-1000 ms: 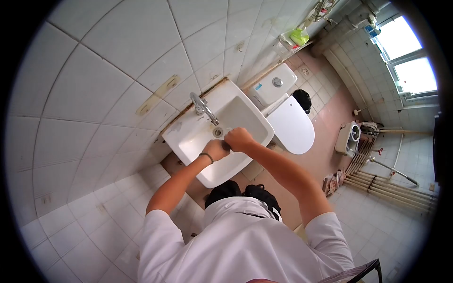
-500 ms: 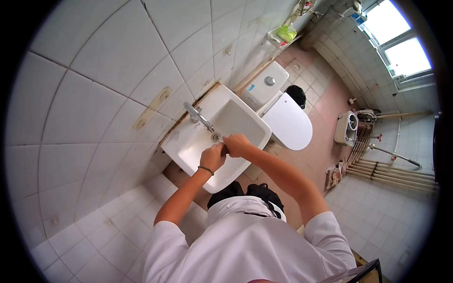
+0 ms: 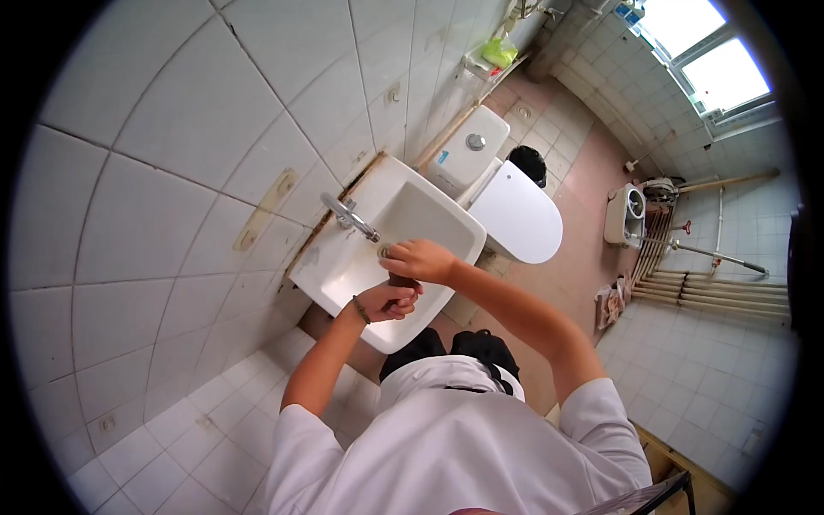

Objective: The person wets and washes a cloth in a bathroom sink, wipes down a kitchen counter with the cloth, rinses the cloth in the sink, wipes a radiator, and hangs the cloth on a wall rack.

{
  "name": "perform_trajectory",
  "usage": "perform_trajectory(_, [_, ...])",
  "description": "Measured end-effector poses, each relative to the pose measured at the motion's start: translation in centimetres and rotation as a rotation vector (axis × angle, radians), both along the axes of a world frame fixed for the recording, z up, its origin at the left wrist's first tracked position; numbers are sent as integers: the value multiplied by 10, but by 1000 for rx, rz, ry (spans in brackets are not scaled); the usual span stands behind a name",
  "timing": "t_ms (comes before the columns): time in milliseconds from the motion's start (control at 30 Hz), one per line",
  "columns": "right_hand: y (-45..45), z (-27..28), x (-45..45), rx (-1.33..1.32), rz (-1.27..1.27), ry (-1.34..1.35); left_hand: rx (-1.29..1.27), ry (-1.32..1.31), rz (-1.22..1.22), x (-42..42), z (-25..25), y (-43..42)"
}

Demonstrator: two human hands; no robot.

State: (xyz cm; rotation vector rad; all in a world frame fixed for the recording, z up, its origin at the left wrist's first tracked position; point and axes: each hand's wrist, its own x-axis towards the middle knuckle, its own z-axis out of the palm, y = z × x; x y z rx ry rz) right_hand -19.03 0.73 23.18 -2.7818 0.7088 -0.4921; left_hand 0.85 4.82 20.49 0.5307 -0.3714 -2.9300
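Note:
Over the white sink [image 3: 446, 215], both my hands are close together on a small dark brown thing [image 3: 402, 281], whose kind I cannot make out. My left hand [image 3: 388, 302] has its fingers curled round the lower end, wrist turned upward, with a dark bracelet on it. From above, my right hand [image 3: 419, 261] closes over the other end, near the drain. A curved chrome faucet [image 3: 350, 215] rises at the sink's wall side, its spout just beyond my right fingers. Whether water runs from it I cannot tell.
Beside the sink stands a white toilet [image 3: 517, 215] with its lid down, and a black bin [image 3: 527, 165] is behind it. Pipes [image 3: 712, 296] and a small white appliance-like unit [image 3: 625, 216] line the far wall. A window [image 3: 708, 60] is at upper right.
My left hand has rolled over and dropped slightly toward me, its curled fingers now showing. More of the brown thing is visible between my hands. The whole view has shifted a little.

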Motion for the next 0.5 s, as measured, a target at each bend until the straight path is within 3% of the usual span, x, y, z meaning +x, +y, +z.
perform_trajectory(133, [-6, 0, 12, 96, -15, 311, -281, -421, 13, -8, 12, -1])
perform_trajectory(233, [-3, -8, 27, 133, -114, 486, -785, -937, -6, -15, -22, 3])
perform_trajectory(267, [-2, -10, 32, 127, -144, 534, -1186, -941, 15, -13, -28, 3])
perform_trajectory(367, [1, -11, 39, 287, -218, 597, -1361, -1134, 86, -15, -42, 10])
perform_trajectory(500, [12, -29, 39, 331, -269, 581, -1416, -1308, -25, -20, -56, 17])
